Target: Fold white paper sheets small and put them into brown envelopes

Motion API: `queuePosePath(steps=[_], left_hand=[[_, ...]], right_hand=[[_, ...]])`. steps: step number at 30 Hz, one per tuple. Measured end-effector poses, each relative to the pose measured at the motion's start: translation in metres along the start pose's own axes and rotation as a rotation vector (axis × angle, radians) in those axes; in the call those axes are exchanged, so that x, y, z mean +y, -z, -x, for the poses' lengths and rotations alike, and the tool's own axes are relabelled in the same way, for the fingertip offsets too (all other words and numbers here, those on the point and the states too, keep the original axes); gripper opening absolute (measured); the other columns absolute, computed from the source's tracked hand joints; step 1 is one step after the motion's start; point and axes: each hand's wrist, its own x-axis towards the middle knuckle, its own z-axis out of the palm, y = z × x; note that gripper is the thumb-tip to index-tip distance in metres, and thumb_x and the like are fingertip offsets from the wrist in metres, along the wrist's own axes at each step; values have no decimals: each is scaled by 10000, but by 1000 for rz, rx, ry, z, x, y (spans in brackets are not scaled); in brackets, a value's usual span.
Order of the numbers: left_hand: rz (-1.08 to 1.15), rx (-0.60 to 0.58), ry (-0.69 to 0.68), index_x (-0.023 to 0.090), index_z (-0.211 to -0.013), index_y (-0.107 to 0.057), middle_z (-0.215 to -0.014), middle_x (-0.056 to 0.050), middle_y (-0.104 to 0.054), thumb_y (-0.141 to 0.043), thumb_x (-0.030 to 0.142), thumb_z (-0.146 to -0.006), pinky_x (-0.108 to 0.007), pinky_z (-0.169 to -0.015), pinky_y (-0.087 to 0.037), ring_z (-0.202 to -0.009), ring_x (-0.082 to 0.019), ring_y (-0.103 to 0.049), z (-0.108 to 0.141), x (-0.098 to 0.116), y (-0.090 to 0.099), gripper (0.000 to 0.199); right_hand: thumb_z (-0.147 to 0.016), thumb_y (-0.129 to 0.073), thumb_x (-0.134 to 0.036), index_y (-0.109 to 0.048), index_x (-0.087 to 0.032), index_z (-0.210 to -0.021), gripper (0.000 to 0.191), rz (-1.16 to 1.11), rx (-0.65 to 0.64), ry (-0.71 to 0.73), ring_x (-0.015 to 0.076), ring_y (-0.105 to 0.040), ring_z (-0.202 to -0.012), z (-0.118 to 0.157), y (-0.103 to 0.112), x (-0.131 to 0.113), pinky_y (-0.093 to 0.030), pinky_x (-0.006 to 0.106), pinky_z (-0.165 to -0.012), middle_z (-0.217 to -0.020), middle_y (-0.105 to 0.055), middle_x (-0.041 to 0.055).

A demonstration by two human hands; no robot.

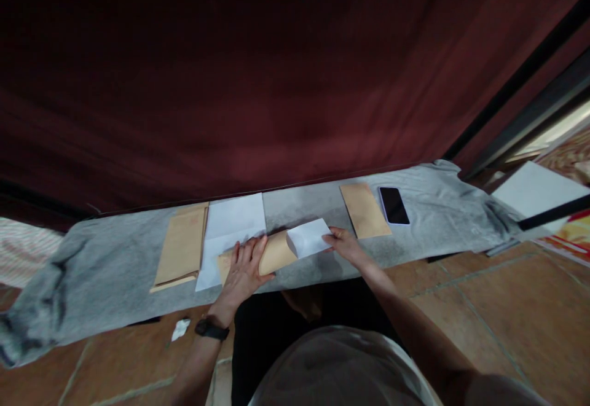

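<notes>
A tan envelope (275,255) lies slanted across the bench in front of me, its right end bulging. From that end sticks out a folded white paper (310,238), partly inside the envelope. My left hand (245,271) lies flat with fingers spread on the envelope's left part. Thumb and fingers of my right hand (342,243) pinch the paper's outer edge. Under and behind my left hand is a creased white sheet (234,218). Left of it rests a stack of tan envelopes (180,243). A single tan envelope (365,209) lies beyond my right hand.
A phone (394,205) lies at the right on the grey cloth (115,271) covering the narrow bench. A dark red curtain (276,86) hangs right behind it. On the tiled floor is a crumpled white scrap (180,329). A white board (539,191) stands at far right.
</notes>
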Motion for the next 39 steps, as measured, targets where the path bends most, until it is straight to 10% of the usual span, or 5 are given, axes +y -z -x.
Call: queuePosePath(steps=[11,39], left_hand=[[16,49,-61,160,-1601,-153,-1474,-241,-462,-768,436,-777,-643,-1195,-243,-1400,-409,-430,-26,27,3,1065],[52,18,-149,181,-1605,-172,-1517,-227,-444,-737,381,-825,-627,-1217,-215,-1451,-385,-380,-49,40,2,984]], right_hand=[[-935,-552,-274,-731,-251,-882,187,407,107,250,185,-653,-1059,14,-39,-10,-508,330,-984,-1149,-696,49],[-753,-606,-195,-655,-248,-1009,266,102,249,75,148,-633,-710,5,-38,7,-512,252,-677,-811,-687,-23]])
